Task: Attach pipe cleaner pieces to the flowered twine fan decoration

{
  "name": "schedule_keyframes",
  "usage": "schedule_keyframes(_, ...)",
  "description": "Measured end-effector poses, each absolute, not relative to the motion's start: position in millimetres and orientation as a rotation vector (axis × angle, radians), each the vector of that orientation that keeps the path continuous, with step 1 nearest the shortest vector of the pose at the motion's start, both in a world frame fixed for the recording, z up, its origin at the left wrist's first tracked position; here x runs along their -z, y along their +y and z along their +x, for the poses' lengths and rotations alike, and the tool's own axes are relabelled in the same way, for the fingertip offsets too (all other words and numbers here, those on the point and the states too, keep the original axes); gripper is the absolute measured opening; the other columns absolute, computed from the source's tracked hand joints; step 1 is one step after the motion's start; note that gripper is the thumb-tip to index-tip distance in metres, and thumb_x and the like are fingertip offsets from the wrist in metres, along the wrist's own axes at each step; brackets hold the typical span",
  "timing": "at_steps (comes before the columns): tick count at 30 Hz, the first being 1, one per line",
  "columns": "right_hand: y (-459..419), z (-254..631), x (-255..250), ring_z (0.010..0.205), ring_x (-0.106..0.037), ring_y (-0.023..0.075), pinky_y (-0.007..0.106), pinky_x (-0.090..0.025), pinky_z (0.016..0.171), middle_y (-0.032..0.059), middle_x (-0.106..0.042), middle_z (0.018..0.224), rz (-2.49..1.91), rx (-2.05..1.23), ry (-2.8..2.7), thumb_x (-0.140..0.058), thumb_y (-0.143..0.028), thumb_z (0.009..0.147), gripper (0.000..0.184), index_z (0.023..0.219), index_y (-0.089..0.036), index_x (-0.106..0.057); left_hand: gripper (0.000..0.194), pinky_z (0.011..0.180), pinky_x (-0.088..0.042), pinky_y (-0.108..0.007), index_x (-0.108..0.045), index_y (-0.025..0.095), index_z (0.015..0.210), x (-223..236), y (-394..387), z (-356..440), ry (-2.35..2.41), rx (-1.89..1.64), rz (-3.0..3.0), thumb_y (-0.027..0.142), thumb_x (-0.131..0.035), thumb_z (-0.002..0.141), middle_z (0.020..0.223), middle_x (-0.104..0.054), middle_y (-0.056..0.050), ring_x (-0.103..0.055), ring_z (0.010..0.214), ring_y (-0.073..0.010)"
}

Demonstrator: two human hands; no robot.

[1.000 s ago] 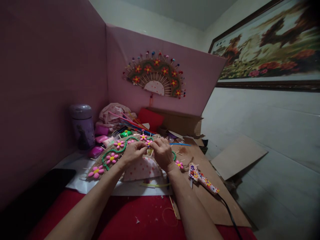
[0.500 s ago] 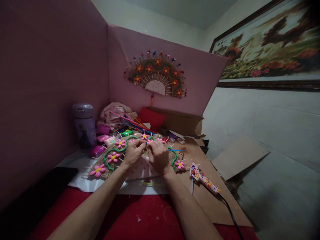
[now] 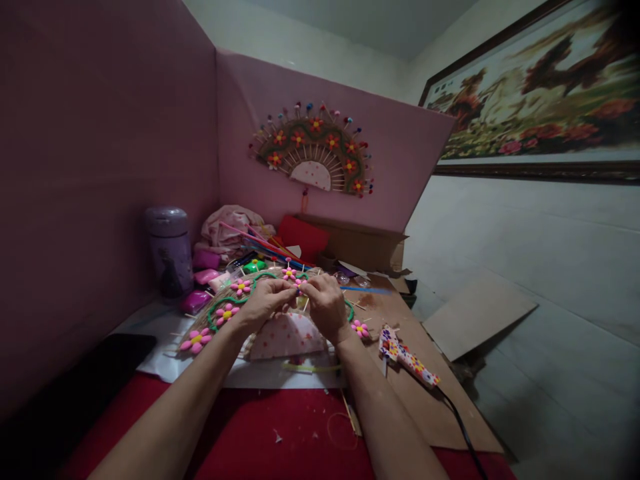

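Note:
My left hand (image 3: 273, 300) and my right hand (image 3: 325, 305) are closed in pinches, fingertips almost meeting. Between them they hold a blue pipe cleaner (image 3: 367, 289), whose long free end sticks out to the right past my right hand; its other end is mostly hidden by the fingers. Just beneath lies a fan-shaped craft piece (image 3: 235, 291) of twine and sticks. It carries pink flowers with yellow centres, a wavy green pipe cleaner and a white dotted half-circle (image 3: 287, 337). My hands cover part of its middle.
A flower-patterned glue gun (image 3: 407, 357) with a black cord rests on cardboard (image 3: 440, 417) at the right. A purple tumbler (image 3: 170, 253) stands left, near pink clay packs (image 3: 197, 300). A similar fan (image 3: 313, 150) hangs on the pink panel. A black object (image 3: 100, 367) lies front left.
My right hand has moved slightly up and right. The blue pipe cleaner's free end now reaches farther right and higher, and more of the dotted half-circle shows.

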State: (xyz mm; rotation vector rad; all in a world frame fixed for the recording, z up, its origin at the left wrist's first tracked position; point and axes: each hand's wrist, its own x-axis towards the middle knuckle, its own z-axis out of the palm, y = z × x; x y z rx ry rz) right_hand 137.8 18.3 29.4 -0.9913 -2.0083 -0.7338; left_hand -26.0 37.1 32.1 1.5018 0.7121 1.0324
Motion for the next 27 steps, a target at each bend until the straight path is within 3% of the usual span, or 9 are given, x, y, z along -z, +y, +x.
schedule_keyframes(10,4.6,102.6,-13.7,0.076,-0.044,0.0203,0.031,-0.034,0.065,0.0056,-0.053,0.075,-1.215,0.662,-1.857,-0.042,-0.016,0.087,0.016,0.078,-0.017,-0.055,0.025,0.037,-0.023,-0.018,-0.055,0.014,0.058,-24.1,33.6,-2.0,0.800,-1.435,1.136,0.035,-0.068,0.059,0.045,-0.049,0.004,-0.037,0.038,-0.0046)
schedule_keyframes(14,9.3,110.4,-15.4,0.078,-0.044,0.0210,0.031,-0.033,0.065,0.0060,-0.054,0.077,-1.223,0.733,-1.880,-0.044,-0.015,0.085,0.014,0.080,-0.018,-0.057,0.026,0.040,-0.025,-0.018,-0.061,0.012,0.063,-22.2,36.3,-5.3,0.806,-1.392,1.325,0.037,-0.067,0.061,0.047,-0.051,0.003,-0.035,0.041,-0.0047)
schedule_keyframes(20,15.0,124.5,-21.9,0.080,-0.045,0.0202,0.032,-0.033,0.071,0.0057,-0.058,0.081,-1.146,0.803,-1.926,-0.046,-0.019,0.088,0.015,0.084,-0.021,-0.061,0.024,0.040,-0.024,-0.018,-0.058,0.014,0.055,-32.6,37.0,-16.1,0.831,-1.183,1.681,0.035,-0.060,0.067,0.048,-0.050,0.002,-0.035,0.043,-0.0055)
schedule_keyframes(27,12.2,119.4,-18.9,0.077,-0.044,0.0206,0.032,-0.035,0.070,0.0068,-0.055,0.077,-1.101,0.673,-1.911,-0.039,-0.015,0.088,0.020,0.080,-0.017,-0.057,0.026,0.035,-0.018,-0.018,-0.052,0.015,0.055,-33.8,35.1,-16.3,0.795,-1.230,1.447,0.037,-0.063,0.065,0.042,-0.044,0.005,-0.029,0.034,-0.0032)
